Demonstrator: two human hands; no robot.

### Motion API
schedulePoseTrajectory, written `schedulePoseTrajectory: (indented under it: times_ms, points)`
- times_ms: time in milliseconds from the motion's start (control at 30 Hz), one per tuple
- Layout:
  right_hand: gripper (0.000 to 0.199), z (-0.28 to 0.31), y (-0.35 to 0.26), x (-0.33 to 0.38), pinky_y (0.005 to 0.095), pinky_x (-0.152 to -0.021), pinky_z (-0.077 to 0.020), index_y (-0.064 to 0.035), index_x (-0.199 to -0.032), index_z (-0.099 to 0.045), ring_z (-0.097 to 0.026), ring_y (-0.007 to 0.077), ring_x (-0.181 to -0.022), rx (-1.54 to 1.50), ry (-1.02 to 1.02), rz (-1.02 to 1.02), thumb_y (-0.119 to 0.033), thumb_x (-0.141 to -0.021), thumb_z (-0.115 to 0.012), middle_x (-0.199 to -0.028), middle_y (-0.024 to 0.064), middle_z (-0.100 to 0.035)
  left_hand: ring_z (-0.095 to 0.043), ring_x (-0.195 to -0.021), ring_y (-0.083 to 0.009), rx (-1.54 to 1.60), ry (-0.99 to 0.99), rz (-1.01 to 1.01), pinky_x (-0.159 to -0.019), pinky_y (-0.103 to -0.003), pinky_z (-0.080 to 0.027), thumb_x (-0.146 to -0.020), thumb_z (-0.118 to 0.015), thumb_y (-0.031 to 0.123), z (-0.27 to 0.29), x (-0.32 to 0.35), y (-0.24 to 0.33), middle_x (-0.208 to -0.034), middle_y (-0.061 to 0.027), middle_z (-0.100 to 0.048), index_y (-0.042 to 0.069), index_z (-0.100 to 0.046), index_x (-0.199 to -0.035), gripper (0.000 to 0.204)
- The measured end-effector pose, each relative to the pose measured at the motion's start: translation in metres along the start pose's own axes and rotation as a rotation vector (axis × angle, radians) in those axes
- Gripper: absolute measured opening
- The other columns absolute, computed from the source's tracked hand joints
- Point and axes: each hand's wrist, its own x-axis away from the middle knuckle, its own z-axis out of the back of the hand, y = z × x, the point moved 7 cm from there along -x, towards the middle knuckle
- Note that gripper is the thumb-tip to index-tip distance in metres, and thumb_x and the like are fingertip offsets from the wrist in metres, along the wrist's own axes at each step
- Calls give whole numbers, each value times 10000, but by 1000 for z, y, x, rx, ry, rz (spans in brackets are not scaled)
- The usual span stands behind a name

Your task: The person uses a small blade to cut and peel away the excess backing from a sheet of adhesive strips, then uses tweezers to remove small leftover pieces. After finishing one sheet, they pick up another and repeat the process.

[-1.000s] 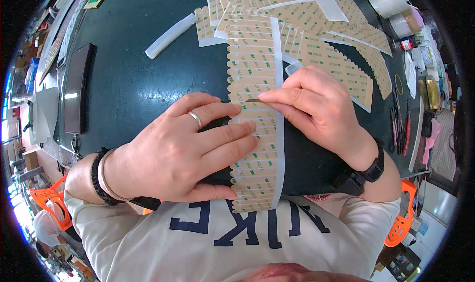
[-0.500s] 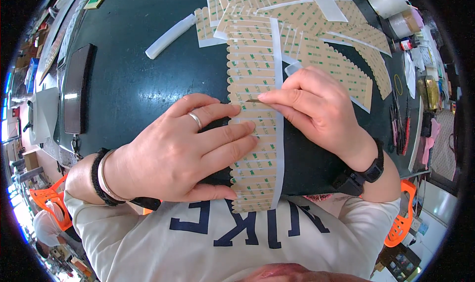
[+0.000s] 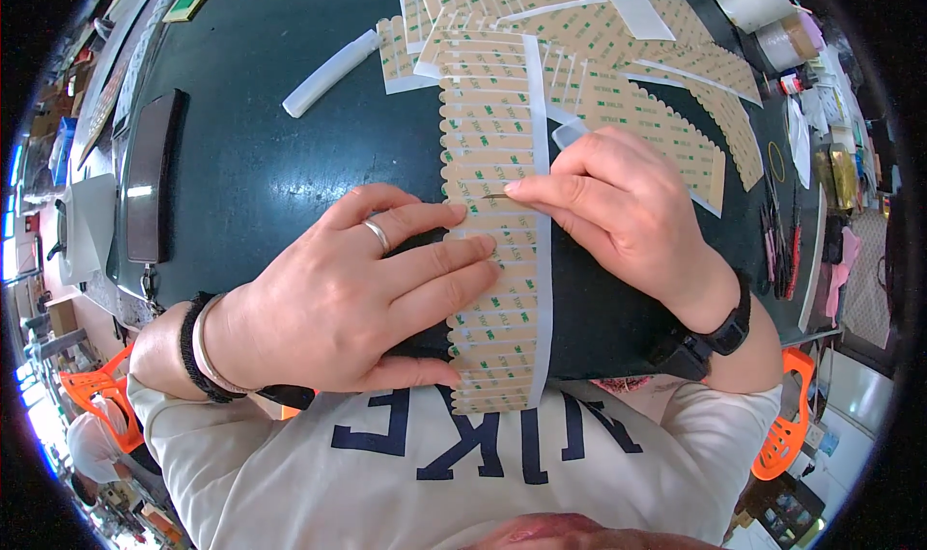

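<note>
A long strip of tan adhesive backing, printed in green and crossed by pale cut lines, runs from mid-table down to my shirt. Its left edge is scalloped; a white border lines the right side. My left hand lies with fingers stretched out, pressing the strip's left part. Between thumb and forefinger of my right hand is a thin pointed blade, its tip touching or just above the strip. A translucent piece sticks out above that hand; whether it belongs to the blade is hidden.
More tan adhesive sheets overlap at the back right. A white rolled tube lies left of them. At the left is a dark phone-like case. Tweezers and slim tools lie right, below white rolls.
The strip and the sheets behind it have shifted very slightly left. Both hands keep nearly the same place, the blade still in my right hand.
</note>
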Motion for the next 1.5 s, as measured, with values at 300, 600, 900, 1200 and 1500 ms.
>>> schedulePoseTrajectory:
  times_ms: [300, 600, 900, 1200, 1500]
  points:
    - [328, 3, 1, 0, 374, -679, -492, -135, -1106, -840, -628, 239, -785, 11, -16, 10, -14, -802, -855, -887, 16, -647, -660, -1341, -336, -3, -1, 7, -1105, -498, -497, -857, -842, 554, 1, 0, 0, -1457, -92, -701, 69, -705, -1393, 735]
    - [325, 8, 0, 0, 373, -693, -499, -130, -1092, -844, -630, 242, -793, 45, -36, 1, 2, -795, -842, -876, 19, -643, -656, -1351, -329, 0, -5, 12, -1114, -498, -487, -861, -843, 552, 1, 1, -1, -1474, -85, -695, 77, -698, -1402, 734]
    - [322, 11, 1, 2, 378, -704, -504, -127, -1079, -842, -630, 247, -802, 70, -56, -16, 9, -788, -837, -872, 23, -632, -650, -1359, -322, 0, -17, 18, -1114, -491, -484, -872, -833, 551, 0, 1, -1, -1483, -79, -690, 82, -696, -1405, 722]
    - [318, 14, 1, 2, 380, -697, -505, -122, -1068, -839, -628, 251, -795, 72, -44, -8, 12, -779, -835, -869, 26, -622, -655, -1352, -321, -3, -17, 18, -1115, -487, -481, -865, -843, 546, 1, 0, -1, -1478, -81, -694, 80, -693, -1406, 730]
    - [300, 20, -1, 2, 379, -684, -498, -119, -1052, -837, -627, 245, -786, 101, -58, 7, 1, -777, -842, -866, 27, -623, -663, -1341, -324, 4, -1, 11, -1096, -485, -497, -853, -854, 542, 1, 0, -1, -1469, -82, -699, 77, -694, -1401, 736]
